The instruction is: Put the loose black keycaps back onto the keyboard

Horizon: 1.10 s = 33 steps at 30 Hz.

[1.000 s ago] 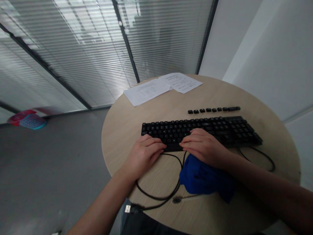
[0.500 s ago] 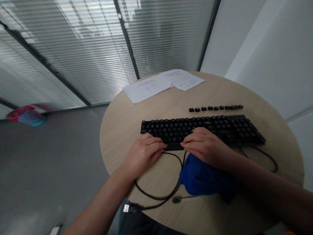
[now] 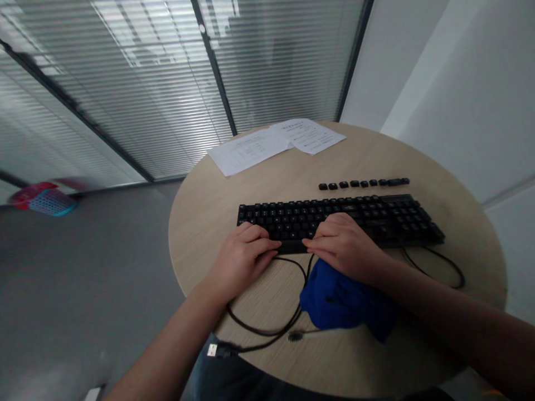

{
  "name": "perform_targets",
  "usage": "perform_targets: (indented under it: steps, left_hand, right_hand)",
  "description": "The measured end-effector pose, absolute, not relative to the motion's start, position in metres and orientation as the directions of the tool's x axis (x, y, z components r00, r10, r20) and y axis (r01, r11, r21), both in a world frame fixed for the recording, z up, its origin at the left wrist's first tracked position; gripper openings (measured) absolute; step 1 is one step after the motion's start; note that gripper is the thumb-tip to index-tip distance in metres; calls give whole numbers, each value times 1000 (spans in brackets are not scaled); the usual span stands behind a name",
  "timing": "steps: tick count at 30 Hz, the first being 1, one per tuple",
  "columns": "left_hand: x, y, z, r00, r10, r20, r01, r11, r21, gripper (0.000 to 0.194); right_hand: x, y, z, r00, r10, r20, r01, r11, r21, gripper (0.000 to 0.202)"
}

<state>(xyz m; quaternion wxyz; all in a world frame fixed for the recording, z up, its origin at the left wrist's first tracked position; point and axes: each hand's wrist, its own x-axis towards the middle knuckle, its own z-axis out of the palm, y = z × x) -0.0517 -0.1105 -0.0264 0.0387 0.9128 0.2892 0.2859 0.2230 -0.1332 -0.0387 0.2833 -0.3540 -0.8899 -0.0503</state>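
Note:
A black keyboard [image 3: 292, 225] lies on the round wooden table, with its space bar [image 3: 291, 246] along the near edge. My left hand [image 3: 243, 253] is closed on the keyboard's front edge, its thumb and fingertips at the left end of the space bar. At the bar's right end, my right hand [image 3: 345, 244] has its fingers drawn together in a pinch on the same edge. What lies under the fingertips is hidden. A crumpled blue cloth [image 3: 340, 301] sits below my right hand, partly covered by the forearm.
Several loose black keycaps [image 3: 354, 184] form a row behind the keyboard. Printed sheets [image 3: 251, 150] lie at the table's [image 3: 196, 223] far edge. A looped cable [image 3: 267, 334] ends in a USB plug [image 3: 219, 350] at the near edge, beside a small brush [image 3: 296, 336]. A basket [image 3: 52, 201] stands on the floor.
The whole view has shifted slightly, so the table and keyboard appear a little further left and up. Both hands keep the same hold at the keyboard's front edge.

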Motion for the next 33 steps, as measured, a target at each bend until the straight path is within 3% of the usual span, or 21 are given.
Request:
perform_targets:
  steps: [9,17,24,33]
  left_hand:
    - [-51,-111,-27,693,557,458,504,-829,244,8]
    - [-51,-110,-28,702,542,463,503,-837,217,9]
    - [-52,-107,-33,692,543,476,506,-835,217,11]
    - [-50,-105,-33,677,539,501,480,-840,253,13]
  right_hand:
    - [220,-136,-38,-589,589,553,660,746,-91,20]
    - [230,-136,-30,-668,605,433,640,764,-78,21]
    - [252,-130,-37,-659,615,434,601,777,-188,21]
    - [257,-126,-30,-620,659,425,636,740,-219,20]
